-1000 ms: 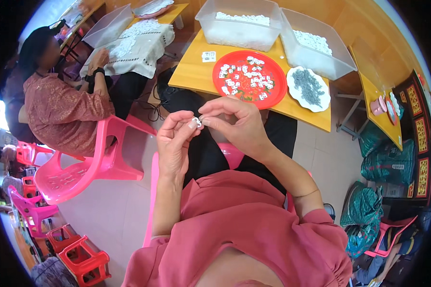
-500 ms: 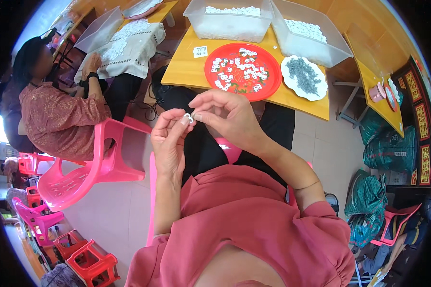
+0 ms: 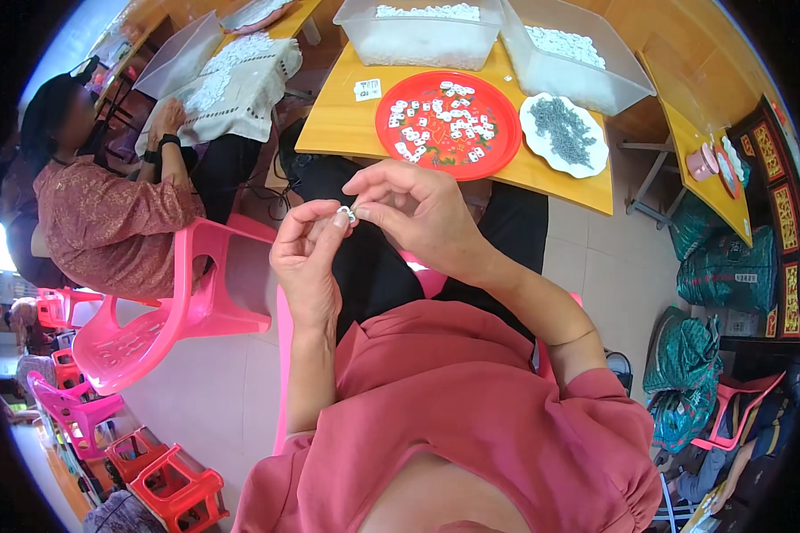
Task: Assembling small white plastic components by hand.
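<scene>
small white piece (image 3: 344,212), pinched between fingers (image 3: 333,224) of both hands

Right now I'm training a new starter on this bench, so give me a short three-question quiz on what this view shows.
1. True or false: both hands pinch one small white piece between them, above the lap.
2. Which dish holds the grey parts? A) the red round tray B) the white plate C) a clear bin
3. Fill in: the co-worker at the left sits on a ____ plastic chair.

Key: 1 true; 2 B; 3 pink.
</scene>
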Demonstrator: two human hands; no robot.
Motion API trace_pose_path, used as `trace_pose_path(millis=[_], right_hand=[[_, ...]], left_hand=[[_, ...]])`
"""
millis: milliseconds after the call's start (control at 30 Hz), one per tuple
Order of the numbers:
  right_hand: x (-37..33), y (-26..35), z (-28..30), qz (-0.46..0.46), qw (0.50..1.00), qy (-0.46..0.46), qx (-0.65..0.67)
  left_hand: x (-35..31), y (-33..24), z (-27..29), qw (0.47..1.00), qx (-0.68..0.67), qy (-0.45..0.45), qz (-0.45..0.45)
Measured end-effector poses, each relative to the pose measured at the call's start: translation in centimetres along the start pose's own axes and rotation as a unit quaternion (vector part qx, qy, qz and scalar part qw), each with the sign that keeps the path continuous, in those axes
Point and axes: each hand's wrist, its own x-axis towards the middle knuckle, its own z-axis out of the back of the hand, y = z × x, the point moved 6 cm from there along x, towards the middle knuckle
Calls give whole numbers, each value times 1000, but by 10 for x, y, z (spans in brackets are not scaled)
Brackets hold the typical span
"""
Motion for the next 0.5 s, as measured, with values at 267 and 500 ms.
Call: trace_pose_path(millis=[267, 500], right_hand=[[-2, 6, 1, 22, 1000, -3, -9], [-4, 3, -1, 25, 999, -16, -42]], left_hand=[[-1, -4, -2, 999, 38, 4, -26], [-3, -4, -3, 989, 132, 7, -64]])
